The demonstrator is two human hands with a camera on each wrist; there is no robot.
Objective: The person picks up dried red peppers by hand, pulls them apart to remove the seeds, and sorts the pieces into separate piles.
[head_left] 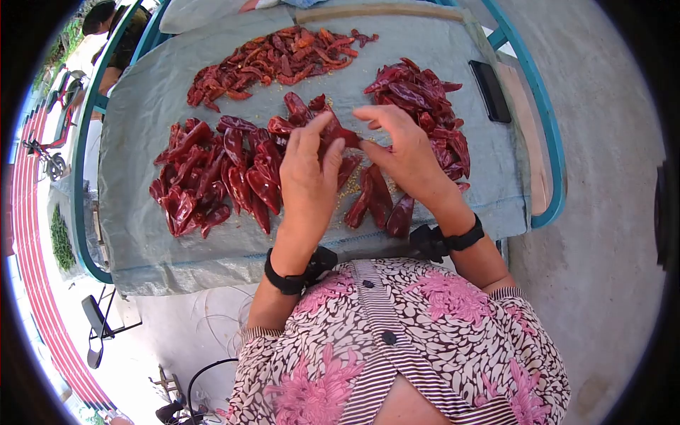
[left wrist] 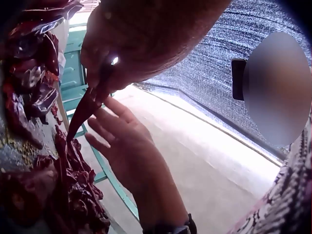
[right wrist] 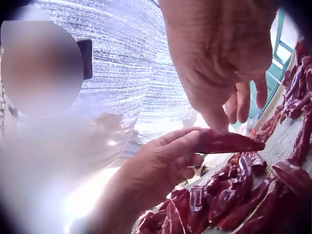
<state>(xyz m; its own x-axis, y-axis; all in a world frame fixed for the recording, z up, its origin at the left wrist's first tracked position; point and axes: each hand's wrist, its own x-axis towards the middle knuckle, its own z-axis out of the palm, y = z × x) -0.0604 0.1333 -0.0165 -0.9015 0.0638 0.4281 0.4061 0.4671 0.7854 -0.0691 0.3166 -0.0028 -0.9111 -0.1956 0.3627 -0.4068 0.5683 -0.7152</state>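
Between both hands is a dried red chili pepper (head_left: 343,134). My left hand (head_left: 309,177) holds it with thumb and fingers, low over the covered table (head_left: 177,265). In the right wrist view, the pepper (right wrist: 231,143) points away from the left hand (right wrist: 151,168). My right hand (head_left: 407,156) has its thumb at the pepper, its other fingers reaching out loosely apart from it. In the left wrist view, the right hand (left wrist: 129,146) shows its fingers extended beside the pepper (left wrist: 83,114). Several loose peppers (head_left: 379,195) lie below the hands.
A pile of glossy peppers (head_left: 205,173) lies on the left, smaller orange-red ones (head_left: 283,60) at the back, darker flattened ones (head_left: 425,99) on the right. A phone (head_left: 489,91) rests near the right edge. Teal metal rails (head_left: 545,134) border the table. Pale seeds (head_left: 350,185) are scattered mid-table.
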